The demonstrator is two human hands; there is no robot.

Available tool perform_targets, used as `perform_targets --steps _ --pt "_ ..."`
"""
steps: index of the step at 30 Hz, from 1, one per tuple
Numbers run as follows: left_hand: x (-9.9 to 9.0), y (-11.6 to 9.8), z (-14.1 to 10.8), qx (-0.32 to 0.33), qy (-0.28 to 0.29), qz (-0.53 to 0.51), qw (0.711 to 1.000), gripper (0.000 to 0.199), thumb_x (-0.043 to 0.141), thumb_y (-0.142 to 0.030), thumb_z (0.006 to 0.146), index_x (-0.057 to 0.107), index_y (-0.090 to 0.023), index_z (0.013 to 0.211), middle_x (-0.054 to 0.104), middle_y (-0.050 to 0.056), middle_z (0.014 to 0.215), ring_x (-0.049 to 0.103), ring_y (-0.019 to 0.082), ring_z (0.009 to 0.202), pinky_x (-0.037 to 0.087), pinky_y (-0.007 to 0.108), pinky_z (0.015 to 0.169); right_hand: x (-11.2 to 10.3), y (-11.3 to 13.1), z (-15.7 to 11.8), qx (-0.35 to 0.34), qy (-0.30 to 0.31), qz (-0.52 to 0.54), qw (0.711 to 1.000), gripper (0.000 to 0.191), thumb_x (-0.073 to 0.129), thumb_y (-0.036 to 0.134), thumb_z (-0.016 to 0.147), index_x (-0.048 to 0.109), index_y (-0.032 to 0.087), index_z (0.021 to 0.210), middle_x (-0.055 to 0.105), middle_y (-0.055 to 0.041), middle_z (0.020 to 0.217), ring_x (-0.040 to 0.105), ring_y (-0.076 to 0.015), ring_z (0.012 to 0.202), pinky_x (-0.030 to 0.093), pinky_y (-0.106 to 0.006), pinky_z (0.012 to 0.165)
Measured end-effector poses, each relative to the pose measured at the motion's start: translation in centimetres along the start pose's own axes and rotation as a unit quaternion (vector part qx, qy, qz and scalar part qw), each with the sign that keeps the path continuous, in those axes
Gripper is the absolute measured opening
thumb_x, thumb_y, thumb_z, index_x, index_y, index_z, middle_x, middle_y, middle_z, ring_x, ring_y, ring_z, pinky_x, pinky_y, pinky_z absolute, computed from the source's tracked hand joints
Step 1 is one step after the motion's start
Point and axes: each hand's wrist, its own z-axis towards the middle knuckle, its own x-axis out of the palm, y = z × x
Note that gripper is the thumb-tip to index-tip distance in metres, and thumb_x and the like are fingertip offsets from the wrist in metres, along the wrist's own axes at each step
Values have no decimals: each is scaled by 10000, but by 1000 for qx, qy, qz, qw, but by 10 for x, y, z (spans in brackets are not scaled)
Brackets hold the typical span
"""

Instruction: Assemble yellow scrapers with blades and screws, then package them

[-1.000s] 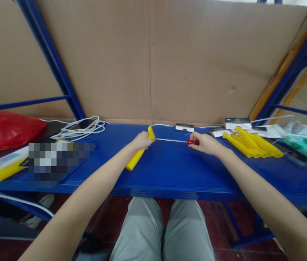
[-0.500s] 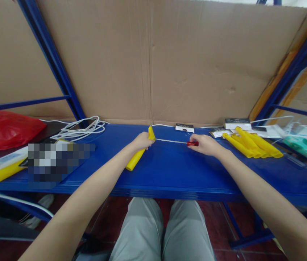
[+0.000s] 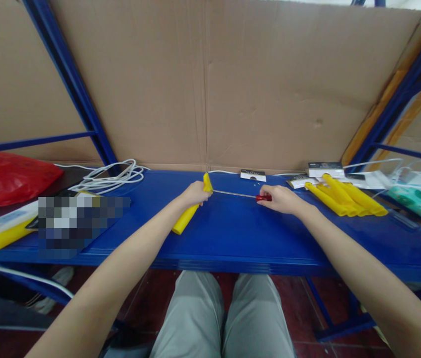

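My left hand (image 3: pixel 194 194) is closed around a yellow tool with a tubular handle (image 3: pixel 185 220) and a short yellow head that sticks up past the fingers. The handle slants down toward the table's front edge. In my right hand (image 3: pixel 280 200) is a screwdriver (image 3: pixel 264 198), gripped by its red handle with the fingertips. Its thin metal shaft runs left, nearly level, and the tip meets the yellow head beside my left hand. Whether the tip sits in a screw is too small to tell.
On the blue table (image 3: pixel 228 238), several yellow tubes (image 3: pixel 344 199) lie at the right near black-and-white packages (image 3: pixel 325 170). A small card (image 3: pixel 253 175) rests at the back. Coiled white cable (image 3: pixel 121 176), a red bag (image 3: pixel 12 179) and another yellow piece (image 3: pixel 7 236) are at the left. Cardboard stands behind.
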Motion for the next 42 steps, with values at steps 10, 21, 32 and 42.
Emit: perform_targets --steps 10,21,32,42 --pt "0 -2 -3 8 23 12 1000 68 508 -121 755 571 -110 732 649 39 632 488 68 373 379 175 396 4 -5 0 7 7 35 999 96 561 298 768 526 208 771 643 -20 706 561 -148 598 340 -239 520" --pt "-1 -4 -5 11 14 36 999 94 507 -143 745 574 -108 690 637 40 602 514 86 387 396 198 428 2 -15 -1 36 25 88 995 83 570 271 744 534 197 741 620 -25 696 558 -152 606 377 -249 549" --pt "0 -3 -4 20 25 36 999 82 501 -159 758 551 -106 721 644 52 660 511 79 392 411 205 431 5 -19 0 49 28 112 992 81 578 265 737 546 190 738 626 -22 691 561 -143 609 406 -242 561" --pt "0 0 -1 26 31 21 999 83 511 -148 744 569 -93 768 651 64 689 515 86 403 409 211 422 5 -21 1 68 41 118 990 98 571 251 763 591 178 826 676 -63 851 622 -177 756 469 -275 710"
